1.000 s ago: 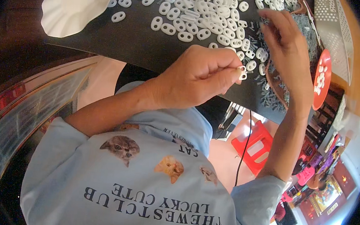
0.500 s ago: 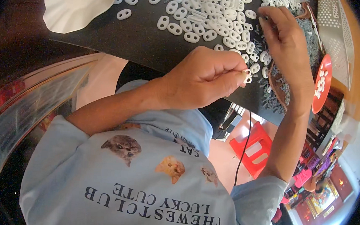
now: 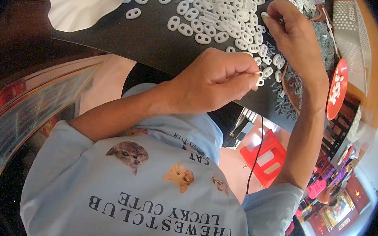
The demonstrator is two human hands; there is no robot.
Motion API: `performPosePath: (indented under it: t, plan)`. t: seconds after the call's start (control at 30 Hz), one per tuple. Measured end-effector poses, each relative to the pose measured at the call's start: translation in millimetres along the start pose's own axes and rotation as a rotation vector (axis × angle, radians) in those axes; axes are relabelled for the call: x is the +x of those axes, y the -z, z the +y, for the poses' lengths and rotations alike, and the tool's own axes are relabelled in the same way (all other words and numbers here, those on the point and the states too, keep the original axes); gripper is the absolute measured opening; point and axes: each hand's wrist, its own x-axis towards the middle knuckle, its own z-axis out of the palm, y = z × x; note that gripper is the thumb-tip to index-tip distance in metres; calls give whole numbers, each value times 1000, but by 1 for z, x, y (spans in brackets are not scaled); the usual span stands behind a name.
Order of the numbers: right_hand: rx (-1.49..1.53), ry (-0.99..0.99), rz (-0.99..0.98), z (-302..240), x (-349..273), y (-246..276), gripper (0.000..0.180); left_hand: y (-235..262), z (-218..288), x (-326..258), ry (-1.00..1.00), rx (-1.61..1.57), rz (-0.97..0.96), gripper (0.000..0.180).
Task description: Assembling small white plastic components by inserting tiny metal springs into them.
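Dark table (image 3: pixel 128 38): left hand (image 3: pixel 209 82) grip pinches white ring (image 3: pixel 260 79); right hand (image 3: pixel 295 35) pinches another.

White rings (image 3: pixel 215 13) crowd the far part of the black mat (image 3: pixel 129 33); bare mat lies nearer, left of the left hand (image 3: pixel 209 82); a red dish (image 3: pixel 337 87) blocks the right side.

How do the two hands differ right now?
The left hand is curled low near the mat's edge, pinching a small white piece at its fingertips. The right hand reaches higher, over the pile of white pieces, with its fingertips at a piece there; whether it grips that one is unclear. Both are bare and work over the same black mat.
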Motion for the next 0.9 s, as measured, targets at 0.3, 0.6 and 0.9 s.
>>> performPosePath:
  t: [0.3,0.6,0.9]
  plan:
    - [694,-358,51,-42,-49,14,13,2,0,-4,35,-240,29,16]
    - [1131,-315,105,-77,-71,-10,14,8,-3,-2,32,-401,33,21]
    - [981,-462,74,-68,-75,4,20,9,-1,-3,29,-358,-19,19]
